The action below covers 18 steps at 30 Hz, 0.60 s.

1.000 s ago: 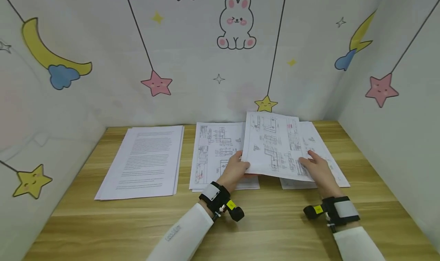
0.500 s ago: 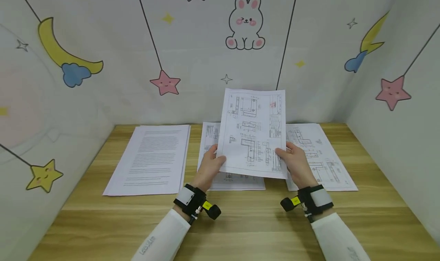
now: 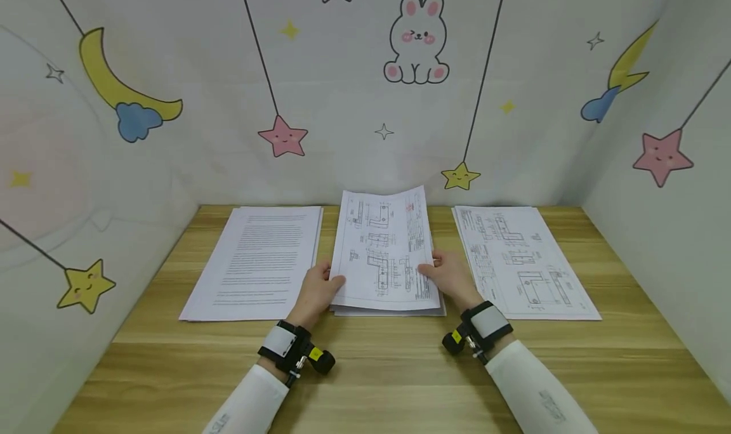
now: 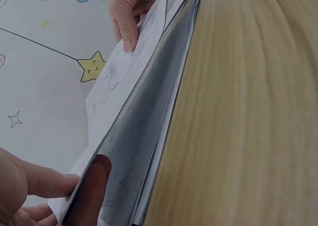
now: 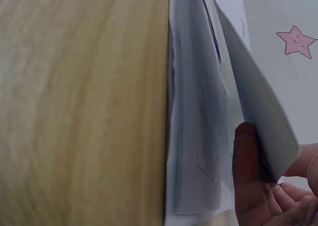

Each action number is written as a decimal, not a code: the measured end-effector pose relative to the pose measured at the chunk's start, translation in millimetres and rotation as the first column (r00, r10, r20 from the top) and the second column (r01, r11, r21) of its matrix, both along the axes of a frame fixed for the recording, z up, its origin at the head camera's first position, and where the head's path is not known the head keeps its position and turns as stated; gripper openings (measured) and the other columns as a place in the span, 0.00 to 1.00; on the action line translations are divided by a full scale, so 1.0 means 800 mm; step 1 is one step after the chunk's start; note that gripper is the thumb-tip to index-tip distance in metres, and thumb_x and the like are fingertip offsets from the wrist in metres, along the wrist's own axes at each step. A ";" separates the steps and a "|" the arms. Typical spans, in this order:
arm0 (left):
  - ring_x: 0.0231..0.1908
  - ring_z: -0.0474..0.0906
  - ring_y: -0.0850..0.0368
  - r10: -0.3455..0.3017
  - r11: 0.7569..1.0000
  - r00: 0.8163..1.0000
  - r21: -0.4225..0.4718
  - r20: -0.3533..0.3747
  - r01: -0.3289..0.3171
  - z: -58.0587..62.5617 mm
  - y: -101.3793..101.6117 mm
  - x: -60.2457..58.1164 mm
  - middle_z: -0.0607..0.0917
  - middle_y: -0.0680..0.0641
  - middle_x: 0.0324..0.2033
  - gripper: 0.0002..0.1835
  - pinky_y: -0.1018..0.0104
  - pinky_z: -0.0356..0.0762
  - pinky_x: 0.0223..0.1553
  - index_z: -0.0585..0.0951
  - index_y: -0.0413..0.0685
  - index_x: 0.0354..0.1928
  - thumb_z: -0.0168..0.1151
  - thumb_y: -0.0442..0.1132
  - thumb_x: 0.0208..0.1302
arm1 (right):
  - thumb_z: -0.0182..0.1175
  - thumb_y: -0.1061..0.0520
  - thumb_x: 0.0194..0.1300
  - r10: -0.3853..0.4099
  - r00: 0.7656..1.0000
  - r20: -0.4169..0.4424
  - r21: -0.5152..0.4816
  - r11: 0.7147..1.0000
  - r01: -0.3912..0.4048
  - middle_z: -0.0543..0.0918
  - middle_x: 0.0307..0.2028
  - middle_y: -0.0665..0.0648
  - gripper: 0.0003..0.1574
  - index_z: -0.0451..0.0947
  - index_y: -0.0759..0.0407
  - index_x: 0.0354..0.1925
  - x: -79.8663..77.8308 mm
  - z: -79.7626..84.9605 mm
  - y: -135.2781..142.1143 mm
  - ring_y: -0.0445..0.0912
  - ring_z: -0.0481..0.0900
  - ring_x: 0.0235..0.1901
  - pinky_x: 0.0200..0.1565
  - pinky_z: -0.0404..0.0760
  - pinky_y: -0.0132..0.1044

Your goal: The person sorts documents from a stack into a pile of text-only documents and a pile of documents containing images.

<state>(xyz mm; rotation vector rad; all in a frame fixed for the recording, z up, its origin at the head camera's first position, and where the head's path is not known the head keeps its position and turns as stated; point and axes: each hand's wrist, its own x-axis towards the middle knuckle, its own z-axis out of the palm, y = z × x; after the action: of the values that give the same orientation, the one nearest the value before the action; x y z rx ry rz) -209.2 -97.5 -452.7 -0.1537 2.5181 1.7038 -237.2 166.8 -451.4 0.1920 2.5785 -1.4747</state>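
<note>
A printed sheet with technical drawings [image 3: 379, 250] is held by its two side edges just above the middle paper stack [image 3: 388, 312]. My left hand [image 3: 316, 291] pinches its left edge, thumb on top and a finger underneath, as the left wrist view shows. On the opposite edge my right hand [image 3: 451, 275] pinches the sheet the same way; in the right wrist view a finger [image 5: 248, 171] lies under the lifted paper. A narrow gap separates the sheet from the stack below. Whether it is one sheet or a few, I cannot tell.
At the left lies a stack of text pages [image 3: 257, 263]. To the right is another stack of drawings [image 3: 525, 263]. All lie on a wooden table [image 3: 388, 377], with a patterned white curtain [image 3: 342, 72] behind.
Both hands carry the drawing sheet from over the right stack leftward, raised midway, then lowered onto the area of the middle stack. The right stack is now uncovered.
</note>
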 end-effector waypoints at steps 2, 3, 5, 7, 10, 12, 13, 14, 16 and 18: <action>0.40 0.82 0.53 -0.005 1.000 1.000 -0.030 0.010 0.005 -0.004 -0.002 0.000 0.85 0.36 0.49 0.20 0.67 0.79 0.39 0.75 0.35 0.61 0.57 0.33 0.68 | 0.58 0.56 0.69 0.030 1.000 0.005 0.074 0.997 -0.030 0.85 0.50 0.65 0.29 0.71 0.68 0.64 -0.002 -0.002 -0.001 0.46 0.84 0.41 0.43 0.83 0.37; 0.39 0.82 0.54 -0.003 0.999 1.000 -0.044 0.017 0.004 -0.007 -0.003 -0.001 0.85 0.36 0.48 0.21 0.67 0.79 0.39 0.76 0.35 0.61 0.58 0.34 0.67 | 0.58 0.57 0.69 0.044 0.999 0.005 0.103 0.994 -0.044 0.84 0.50 0.65 0.30 0.70 0.69 0.65 -0.002 -0.003 -0.002 0.47 0.83 0.41 0.43 0.83 0.38; 0.39 0.83 0.54 -0.004 0.997 1.000 -0.082 0.019 0.006 -0.009 -0.005 -0.002 0.86 0.37 0.47 0.21 0.67 0.79 0.38 0.77 0.35 0.60 0.60 0.34 0.67 | 0.58 0.57 0.68 0.058 0.998 -0.004 0.150 0.987 -0.057 0.84 0.49 0.65 0.30 0.71 0.70 0.64 -0.002 -0.003 -0.002 0.47 0.82 0.41 0.42 0.82 0.37; 0.39 0.83 0.54 -0.003 0.989 1.000 -0.147 0.011 0.005 -0.008 -0.006 -0.002 0.86 0.38 0.46 0.22 0.67 0.78 0.37 0.77 0.35 0.60 0.61 0.36 0.66 | 0.59 0.57 0.67 0.063 0.998 -0.014 0.188 0.980 -0.059 0.84 0.48 0.65 0.29 0.72 0.70 0.63 -0.001 -0.002 -0.002 0.48 0.81 0.39 0.38 0.80 0.35; 0.33 0.80 0.55 -0.006 0.962 1.000 -0.272 -0.025 -0.001 -0.007 -0.009 -0.003 0.86 0.41 0.38 0.23 0.70 0.73 0.31 0.79 0.36 0.58 0.64 0.38 0.63 | 0.61 0.56 0.66 0.068 0.997 -0.023 0.250 0.966 -0.061 0.83 0.51 0.65 0.31 0.72 0.68 0.64 0.000 0.000 -0.002 0.48 0.80 0.39 0.35 0.78 0.32; 0.30 0.77 0.56 -0.007 0.936 0.999 -0.352 -0.046 -0.010 -0.006 -0.011 -0.004 0.85 0.44 0.33 0.23 0.70 0.68 0.28 0.81 0.38 0.58 0.66 0.39 0.60 | 0.63 0.55 0.65 0.077 0.997 -0.030 0.310 0.948 -0.064 0.82 0.55 0.67 0.35 0.70 0.68 0.66 0.002 0.002 -0.002 0.48 0.81 0.40 0.35 0.79 0.33; 0.28 0.76 0.56 -0.009 0.925 0.998 -0.380 -0.056 -0.013 -0.006 -0.011 -0.004 0.84 0.45 0.31 0.23 0.70 0.66 0.26 0.81 0.38 0.57 0.67 0.39 0.59 | 0.63 0.55 0.64 0.083 0.996 -0.033 0.328 0.942 -0.067 0.82 0.55 0.67 0.36 0.69 0.69 0.66 0.002 0.003 -0.001 0.49 0.81 0.40 0.35 0.80 0.33; 0.27 0.75 0.57 -0.008 0.913 0.998 -0.407 -0.066 -0.020 -0.005 -0.012 -0.004 0.83 0.47 0.29 0.23 0.70 0.65 0.25 0.82 0.39 0.56 0.67 0.39 0.58 | 0.64 0.55 0.64 0.087 0.995 -0.040 0.344 0.936 -0.068 0.83 0.53 0.68 0.38 0.67 0.70 0.67 0.003 0.004 0.000 0.49 0.82 0.39 0.34 0.80 0.33; 0.25 0.73 0.57 -0.001 0.888 0.997 -0.458 -0.083 -0.037 -0.004 -0.011 -0.004 0.81 0.47 0.26 0.18 0.70 0.62 0.24 0.84 0.39 0.49 0.67 0.40 0.58 | 0.64 0.55 0.63 0.098 0.993 -0.065 0.369 0.927 -0.068 0.84 0.49 0.68 0.39 0.67 0.70 0.67 0.004 0.004 0.004 0.49 0.82 0.36 0.32 0.79 0.33; 0.25 0.74 0.56 0.009 0.867 0.993 -0.494 -0.121 -0.068 -0.003 -0.009 -0.004 0.82 0.47 0.26 0.16 0.70 0.62 0.24 0.85 0.39 0.47 0.67 0.41 0.59 | 0.64 0.55 0.63 0.109 0.990 -0.090 0.377 0.924 -0.068 0.85 0.44 0.67 0.37 0.69 0.70 0.66 0.006 0.004 0.009 0.49 0.82 0.33 0.29 0.77 0.33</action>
<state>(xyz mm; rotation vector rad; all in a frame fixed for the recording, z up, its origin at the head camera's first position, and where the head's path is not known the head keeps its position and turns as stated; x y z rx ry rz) -212.7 -104.5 -455.4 -0.1458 3.0079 1.0537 -232.7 173.9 -448.5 0.0384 2.8940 -0.9763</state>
